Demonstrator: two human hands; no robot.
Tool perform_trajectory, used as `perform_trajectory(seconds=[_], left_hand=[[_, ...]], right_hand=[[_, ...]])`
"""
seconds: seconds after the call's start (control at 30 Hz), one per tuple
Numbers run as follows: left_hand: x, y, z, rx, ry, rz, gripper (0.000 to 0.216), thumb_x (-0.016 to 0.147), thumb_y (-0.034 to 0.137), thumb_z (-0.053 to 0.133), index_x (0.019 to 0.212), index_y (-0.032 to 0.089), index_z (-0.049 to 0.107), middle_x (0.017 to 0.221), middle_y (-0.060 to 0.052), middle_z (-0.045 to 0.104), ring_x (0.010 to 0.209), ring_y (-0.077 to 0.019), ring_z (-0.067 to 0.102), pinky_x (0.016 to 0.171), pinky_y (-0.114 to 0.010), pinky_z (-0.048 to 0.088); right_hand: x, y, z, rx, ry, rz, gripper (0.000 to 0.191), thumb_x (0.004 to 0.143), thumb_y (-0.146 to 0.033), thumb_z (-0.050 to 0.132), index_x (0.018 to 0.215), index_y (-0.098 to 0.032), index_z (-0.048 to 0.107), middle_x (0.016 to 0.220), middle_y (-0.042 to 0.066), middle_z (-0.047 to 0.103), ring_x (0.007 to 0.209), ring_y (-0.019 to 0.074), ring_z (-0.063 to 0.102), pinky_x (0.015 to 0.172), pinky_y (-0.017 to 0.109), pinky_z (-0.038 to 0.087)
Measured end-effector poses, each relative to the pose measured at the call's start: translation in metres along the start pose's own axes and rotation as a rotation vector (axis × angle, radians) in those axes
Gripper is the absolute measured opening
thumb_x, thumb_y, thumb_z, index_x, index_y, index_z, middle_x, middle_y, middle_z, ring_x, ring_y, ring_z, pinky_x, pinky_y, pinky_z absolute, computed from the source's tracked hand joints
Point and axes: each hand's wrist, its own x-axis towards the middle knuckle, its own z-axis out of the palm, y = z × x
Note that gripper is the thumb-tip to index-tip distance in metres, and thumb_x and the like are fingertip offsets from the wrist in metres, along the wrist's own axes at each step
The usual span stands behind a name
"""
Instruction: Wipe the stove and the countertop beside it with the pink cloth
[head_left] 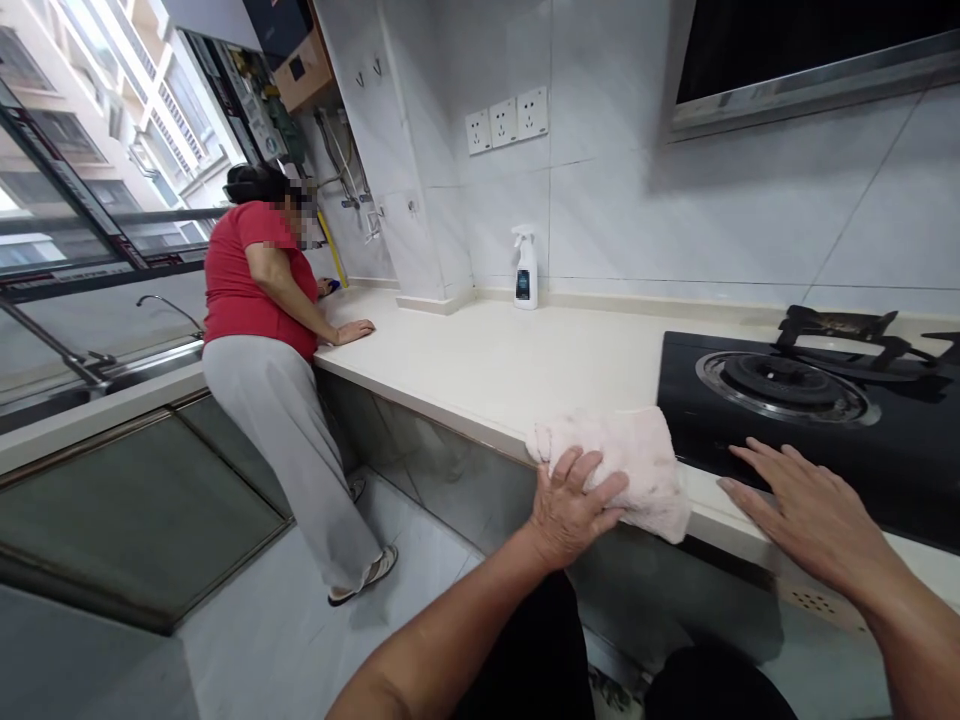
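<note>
Co-worker [259, 290] leaning on white counter [480, 370], upper left | spray bottle [526, 268] by back wall, top middle | left hand [574, 505] open, palm down on pink towel [637, 470], towel at counter's front edge, lower middle | right hand [810, 510] open, empty, fingers spread beside black gas hob [690, 390], lower right

There is one fluffy pink towel [622, 480], one bare left hand [574, 505] and one bare right hand [810, 505]. The wall has three white square sockets [505, 124]; the counter holds one white spray bottle [526, 268] and one round black gas burner [780, 385].
</note>
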Motion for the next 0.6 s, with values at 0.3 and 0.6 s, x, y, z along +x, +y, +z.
perform_trajectory(seconds=[0.3,0.6], left_hand=[[-0.042,-0.178,-0.044,0.085,-0.088,0.053,0.05,0.096,0.05,0.07,0.14,0.03,0.061,0.144,-0.014,0.054,0.143,-0.0363,0.044,0.113,-0.055,0.041],[-0.025,-0.27,-0.109,0.162,-0.369,-0.299,0.058,0.082,0.036,0.074,0.136,0.02,0.058,0.138,-0.015,0.056,0.134,-0.0364,0.049,0.111,-0.055,0.046]], right_hand=[[0.002,-0.006,-0.005,-0.056,-0.028,0.004,0.074,0.1,-0.07,0.028,0.147,-0.023,0.058,0.161,0.009,0.049,0.152,0.0401,0.039,0.121,0.063,0.038],[0.005,-0.029,-0.017,-0.043,-0.051,0.062,0.071,0.1,-0.063,0.029,0.148,-0.021,0.059,0.163,0.009,0.047,0.154,0.0376,0.036,0.124,0.059,0.032]])
